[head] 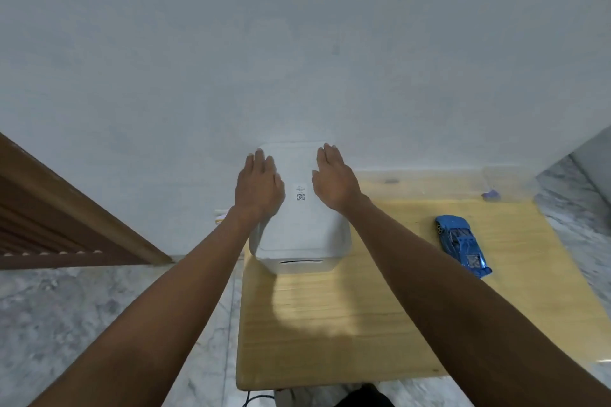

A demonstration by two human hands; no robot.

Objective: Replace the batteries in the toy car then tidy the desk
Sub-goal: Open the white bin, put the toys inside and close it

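Observation:
A white lidded storage box (302, 225) stands at the back left of the light wooden desk (347, 324), against the wall. My left hand (259, 185) lies flat on the left side of its lid, fingers straight. My right hand (334, 180) lies flat on the lid's right side, fingers straight too. A small label with a QR code (300, 192) shows between them. The blue toy car (461, 243) lies on the desk to the right, apart from both hands.
A clear plastic container (509, 183) with a small purple item inside sits at the desk's back right corner. The wall runs right behind the box. A wooden slatted frame (66, 218) stands at the left over a marble floor (82, 317).

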